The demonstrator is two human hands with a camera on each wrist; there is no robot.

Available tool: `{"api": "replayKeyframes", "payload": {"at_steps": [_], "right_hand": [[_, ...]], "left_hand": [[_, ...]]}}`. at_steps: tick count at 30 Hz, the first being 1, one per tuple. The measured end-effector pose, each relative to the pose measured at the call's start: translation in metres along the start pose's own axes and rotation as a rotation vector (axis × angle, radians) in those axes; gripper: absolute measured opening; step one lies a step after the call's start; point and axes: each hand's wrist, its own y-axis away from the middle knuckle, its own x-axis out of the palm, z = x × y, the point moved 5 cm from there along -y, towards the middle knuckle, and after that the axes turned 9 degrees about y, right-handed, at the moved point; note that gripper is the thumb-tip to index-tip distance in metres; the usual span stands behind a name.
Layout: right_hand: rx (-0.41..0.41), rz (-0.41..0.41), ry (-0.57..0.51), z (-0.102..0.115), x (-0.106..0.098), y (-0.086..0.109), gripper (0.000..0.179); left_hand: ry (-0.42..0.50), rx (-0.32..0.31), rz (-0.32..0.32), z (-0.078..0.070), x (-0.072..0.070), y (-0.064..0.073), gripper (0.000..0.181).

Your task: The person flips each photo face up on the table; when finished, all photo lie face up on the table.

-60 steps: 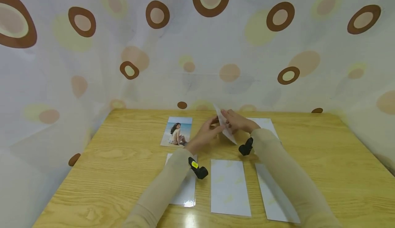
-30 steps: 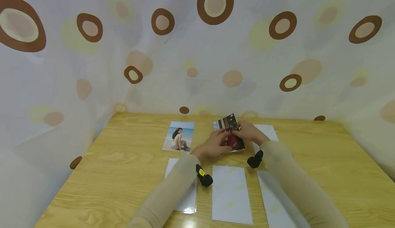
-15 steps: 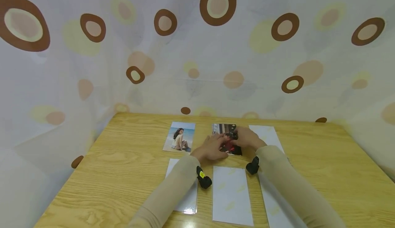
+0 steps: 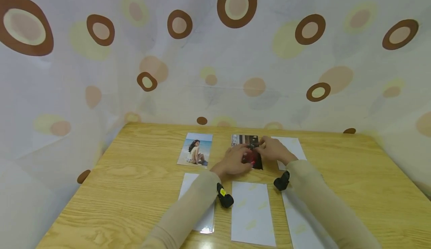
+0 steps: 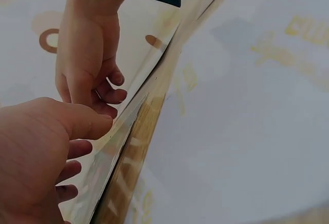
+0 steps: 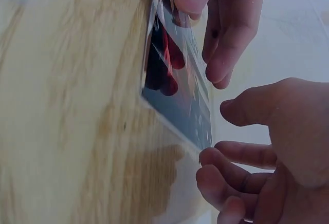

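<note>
- Dark photo (image 4: pixel 250 140) lies face up on the wood surface (image 4: pixel 134 181), flat or nearly so, under both hands; use it as the landmark.
- Left grip (image 4: pixel 234 161): a bare hand, from the dark photo's left side, fingers spread loosely over its face. Wide, nothing pinched. Probably there to steady the photo and keep it down.
- Right grip (image 4: pixel 274 149): a bare hand at the dark photo's right edge. Right wrist view has thumb and fingers apart, fingertips at the edge, nothing clearly pinched. Likely there to guide that edge; how hard it presses, can't tell.
- Beach photo (image 4: pixel 195 149): left of the dark photo, well apart, face up, level with it. Reads as one tidy row.
- Rear card (image 4: pixel 295 146): right of the dark photo, white side up, partly behind the right grip.
- Middle card (image 4: pixel 253 213): in front of the dark photo, gap between, white with faint yellow marks.
- Left card (image 4: pixel 207 217): front-left of the dark photo, partly under the left sleeve (image 4: pixel 185 211).
- Right card (image 4: pixel 303 224): front-right of the dark photo, partly under the right sleeve (image 4: pixel 326 200).
- White ones may be photos face down; can't see their undersides. Spacing looks like a deliberate grid, gaps leaving each piece its own slot.
- Patterned cloth (image 4: pixel 202 103) hangs behind the dark photo.
</note>
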Motion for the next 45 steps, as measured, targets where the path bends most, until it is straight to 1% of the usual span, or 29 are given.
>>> {"api": "replayKeyframes", "payload": {"at_steps": [3, 5, 6, 10, 11, 16, 17, 18, 22, 24, 27, 29, 32, 34, 36, 37, 40, 42, 43, 45], "right_hand": [[-0.014, -0.021, -0.018, -0.008, -0.004, 0.005, 0.041], [-0.014, -0.042, -0.019, -0.015, -0.006, 0.007, 0.039], [-0.001, -0.044, -0.022, -0.02, -0.006, 0.007, 0.038], [-0.005, -0.088, -0.014, -0.033, -0.009, 0.012, 0.036], [-0.007, -0.099, -0.01, -0.037, -0.01, 0.013, 0.035], [-0.017, -0.155, 0.002, -0.055, -0.017, 0.02, 0.034], [-0.016, -0.167, 0.004, -0.059, -0.018, 0.021, 0.034], [-0.019, -0.177, 0.002, -0.063, -0.019, 0.022, 0.033], [-0.05, -0.219, -0.003, -0.074, -0.024, 0.028, 0.032], [-0.079, -0.239, 0.003, -0.078, -0.026, 0.031, 0.032], [-0.122, -0.258, 0.017, -0.087, -0.026, 0.034, 0.033], [-0.129, -0.262, 0.02, -0.094, -0.025, 0.035, 0.037], [-0.11, -0.246, 0.024, -0.103, -0.021, 0.034, 0.049], [-0.079, -0.219, 0.033, -0.108, -0.018, 0.033, 0.059], [-0.056, -0.181, 0.048, -0.114, -0.016, 0.032, 0.069], [-0.052, -0.163, 0.06, -0.117, -0.015, 0.031, 0.073], [-0.039, -0.111, 0.078, -0.125, -0.014, 0.028, 0.082], [-0.034, -0.081, 0.078, -0.13, -0.015, 0.025, 0.088], [-0.032, -0.068, 0.078, -0.132, -0.015, 0.023, 0.09], [-0.028, -0.043, 0.077, -0.135, -0.017, 0.02, 0.095]], "left_hand": [[-0.016, 0.007, -0.037, -0.006, 0.004, -0.005, 0.042], [-0.009, 0.012, -0.042, -0.013, 0.008, -0.009, 0.04], [0.005, 0.012, -0.037, -0.018, 0.009, -0.011, 0.04], [0.034, 0.005, 0.017, -0.035, 0.017, -0.02, 0.041], [0.025, 0.021, 0.019, -0.036, 0.021, -0.026, 0.041], [-0.023, 0.032, 0.072, -0.057, 0.032, -0.039, 0.043], [-0.021, 0.032, 0.081, -0.06, 0.035, -0.041, 0.043], [-0.016, 0.013, 0.097, -0.066, 0.035, -0.041, 0.044], [-0.021, -0.008, 0.098, -0.072, 0.044, -0.051, 0.046], [-0.027, -0.003, 0.089, -0.075, 0.047, -0.055, 0.046], [-0.01, 0.002, 0.096, -0.079, 0.053, -0.058, 0.045], [0.01, -0.003, 0.099, -0.08, 0.057, -0.06, 0.046], [0.047, -0.038, 0.109, -0.079, 0.063, -0.061, 0.048], [0.054, -0.065, 0.114, -0.076, 0.067, -0.06, 0.05], [0.037, -0.086, 0.124, -0.074, 0.07, -0.059, 0.05], [0.012, -0.086, 0.127, -0.073, 0.071, -0.058, 0.05], [-0.076, -0.055, 0.121, -0.073, 0.072, -0.058, 0.047], [-0.132, -0.02, 0.112, -0.075, 0.072, -0.059, 0.044], [-0.151, -0.004, 0.108, -0.076, 0.072, -0.059, 0.042], [-0.16, 0.013, 0.1, -0.075, 0.073, -0.06, 0.04]]}}
